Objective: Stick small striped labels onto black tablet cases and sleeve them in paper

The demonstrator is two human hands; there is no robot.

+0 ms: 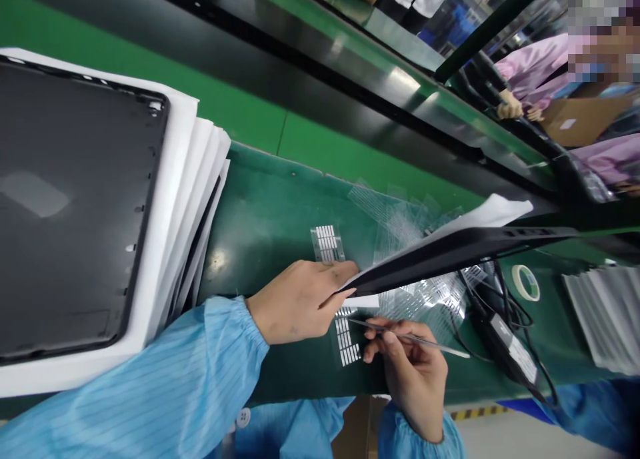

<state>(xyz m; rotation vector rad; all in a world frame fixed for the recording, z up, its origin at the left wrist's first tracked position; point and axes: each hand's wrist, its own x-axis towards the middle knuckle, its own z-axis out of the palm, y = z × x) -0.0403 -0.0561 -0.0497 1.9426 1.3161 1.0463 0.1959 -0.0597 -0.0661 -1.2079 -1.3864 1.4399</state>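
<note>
- Here's the thin black panel (450, 259), lifted off the mat and tilted, its long axis running from the hands away to the upper right of the head view, with a white paper sheet (480, 215) along its upper face.
- The left hand (300, 305) has it, fingers and thumb closed on the panel's near end, clearly the nearer hand.
- The right hand (413, 372) sits just below that end, not touching the panel, fingers curled tight around slim metal tweezers (410, 335), tips aimed back toward the left hand.
- Just under those tips lies a clear film strip with silver mesh patches (345, 342); a second mesh strip (327, 243) sits beyond the left hand on the green mat (265, 212).
- Off to the left, a stack of black panels (75, 205) with white sheets (185, 199) between them.
- Off to the right, a masking tape roll (525, 282) and a black power adapter (505, 345) with cables.
- Across the line, a co-worker's hand (510, 105) by a pink sleeve (530, 65).
</note>
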